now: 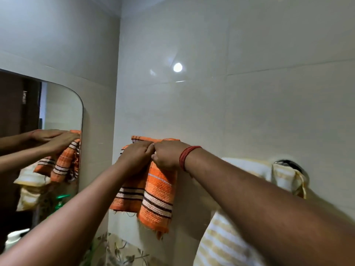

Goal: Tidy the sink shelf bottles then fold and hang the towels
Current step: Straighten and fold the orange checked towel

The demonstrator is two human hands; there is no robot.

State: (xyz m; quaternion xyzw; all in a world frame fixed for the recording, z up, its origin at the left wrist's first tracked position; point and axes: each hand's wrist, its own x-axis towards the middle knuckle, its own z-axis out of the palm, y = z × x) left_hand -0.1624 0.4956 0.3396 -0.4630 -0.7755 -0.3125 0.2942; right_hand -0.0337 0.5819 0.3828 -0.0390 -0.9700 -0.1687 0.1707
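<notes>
An orange towel (158, 194) with brown and white stripes hangs folded over a rail on the white tiled wall. Both my hands are on its top fold, side by side and touching. My left hand (137, 155) has its fingers curled over the towel's upper edge. My right hand (169, 155), with red threads at the wrist, grips the cloth just to the right. A cream and white striped towel (249, 167) hangs further right on the same rail, partly hidden behind my right forearm. The rail itself is covered by cloth.
A chrome rail bracket (288, 163) shows at the right end. A mirror (57, 116) on the left wall reflects my hands and both towels. Below it a green pump bottle top (62, 198) and a white container (16, 237) stand near the sink. Patterned tiles (123, 252) lie below.
</notes>
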